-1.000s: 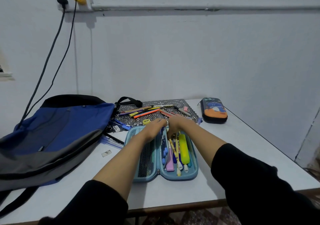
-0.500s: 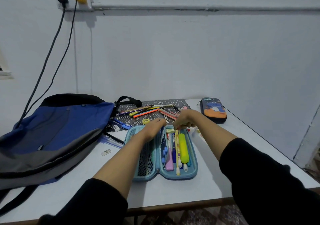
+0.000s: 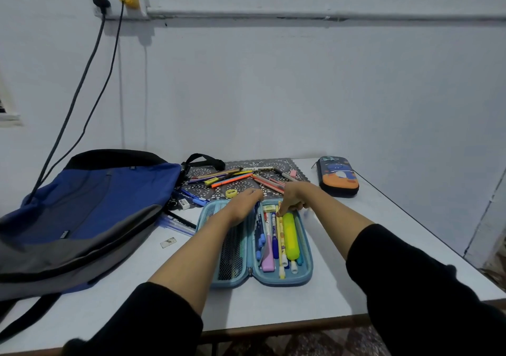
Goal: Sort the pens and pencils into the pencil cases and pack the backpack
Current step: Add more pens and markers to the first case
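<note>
head view: at lower centre the open blue pencil case [image 3: 307, 272] lies flat, with pens inside. the left hand [image 3: 243, 201] rests on its far edge, fingers relaxed. the right hand [image 3: 294, 195] is curled, one fingertip on a yellow pencil [image 3: 280, 240]; whether it pinches, i cannot tell. the backpack [image 3: 90, 205] lies at left.

Free tabletop [image 3: 342, 246] lies right of the open pencil case [image 3: 308, 262]. A backpack [image 3: 90, 205] blocks its left; loose pens [image 3: 232, 177] lie behind.
</note>
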